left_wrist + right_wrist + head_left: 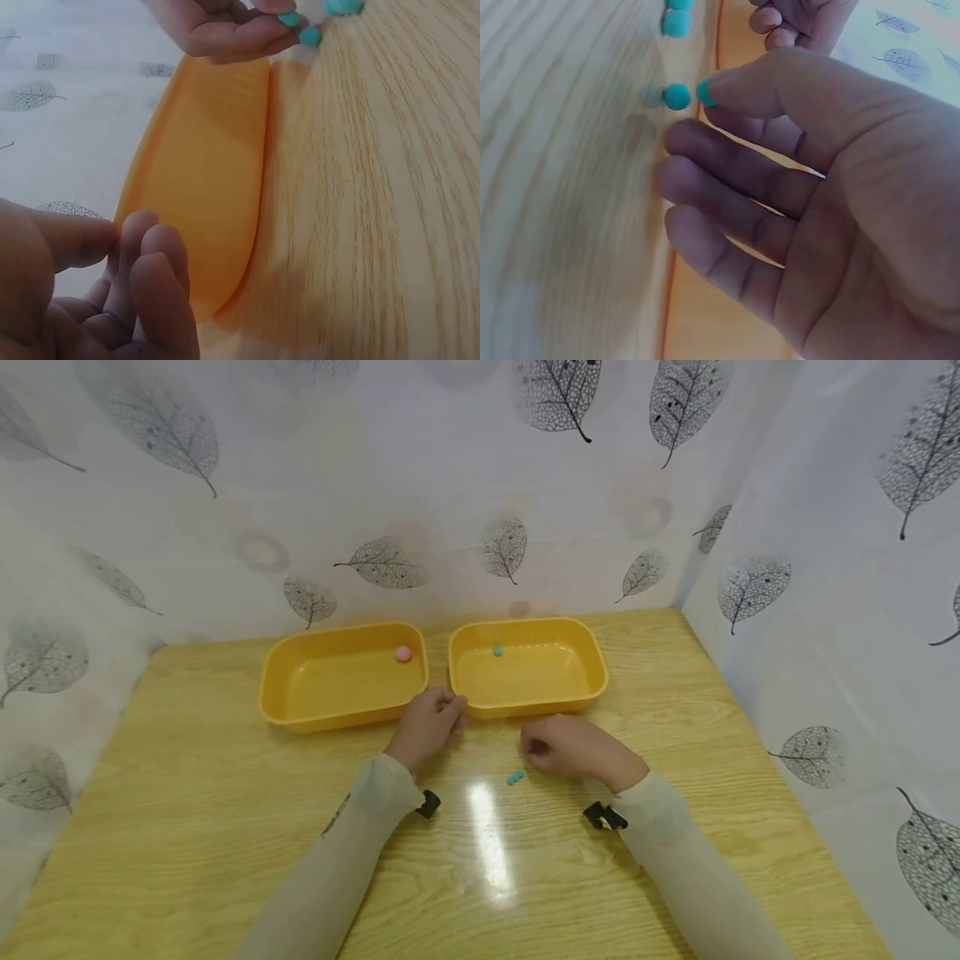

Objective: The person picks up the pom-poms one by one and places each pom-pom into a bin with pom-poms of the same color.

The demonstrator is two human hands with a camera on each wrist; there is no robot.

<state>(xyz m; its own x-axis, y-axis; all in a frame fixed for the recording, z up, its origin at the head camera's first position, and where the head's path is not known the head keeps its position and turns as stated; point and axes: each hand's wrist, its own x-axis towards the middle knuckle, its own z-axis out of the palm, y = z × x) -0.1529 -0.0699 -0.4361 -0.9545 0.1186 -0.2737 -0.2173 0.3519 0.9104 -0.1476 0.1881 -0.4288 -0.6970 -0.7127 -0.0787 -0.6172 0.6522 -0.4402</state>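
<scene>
My right hand (572, 747) is low over the table in front of the right yellow tray (528, 705). Its thumb and forefinger pinch a small teal ball (706, 93), while the other fingers curve loosely. Another teal ball (676, 97) lies beside the pinched one, close to the fingertips. Several more teal balls (515, 777) sit together on the table nearer the body. At the near left corner of the right tray, my left hand (429, 727) pinches the rim between thumb and fingers. Inside that tray rests one teal ball (498, 652).
To the left stands a second yellow tray (330, 723), with a pink ball (403, 653) near its right end. Both trays are toward the back of the wood-grain table (195, 827). A white leaf-print curtain (420, 485) borders the back and sides.
</scene>
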